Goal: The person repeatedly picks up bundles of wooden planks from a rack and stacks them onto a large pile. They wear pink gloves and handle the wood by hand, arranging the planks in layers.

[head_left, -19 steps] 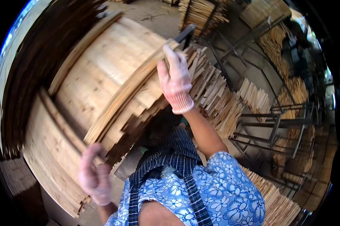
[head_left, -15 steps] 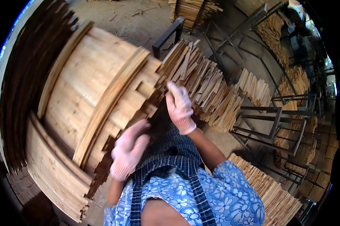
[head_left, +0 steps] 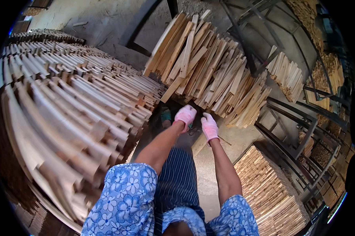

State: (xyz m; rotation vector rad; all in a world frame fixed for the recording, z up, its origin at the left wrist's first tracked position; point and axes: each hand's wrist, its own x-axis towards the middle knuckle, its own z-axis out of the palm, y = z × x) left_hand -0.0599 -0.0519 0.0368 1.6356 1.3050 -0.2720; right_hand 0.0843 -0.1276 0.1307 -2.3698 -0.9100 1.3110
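Note:
My left hand (head_left: 185,115), in a pinkish-white knit glove, hangs in front of my body near the close edge of a pile of loose wooden slats (head_left: 214,65). Its back faces up, and its bent fingers are mostly hidden. Just to its right is my right hand (head_left: 210,127), gloved alike, its fingers stretched loosely forward with nothing visible in them. The two hands are apart. I see no slat in either one; the pile's nearest slat ends lie slightly beyond them.
At left stands a large stack of wooden boards (head_left: 79,114), their ends toward me. A neat stack of thin strips (head_left: 269,192) is at lower right. Black metal frames (head_left: 291,129) stand at right, beside a smaller slat bundle (head_left: 286,74). A sandalled foot (head_left: 166,117) shows below.
My view has turned right and down, so the slat pile is now ahead. Both hands have moved away from the board stack; the left has swung over beside the right.

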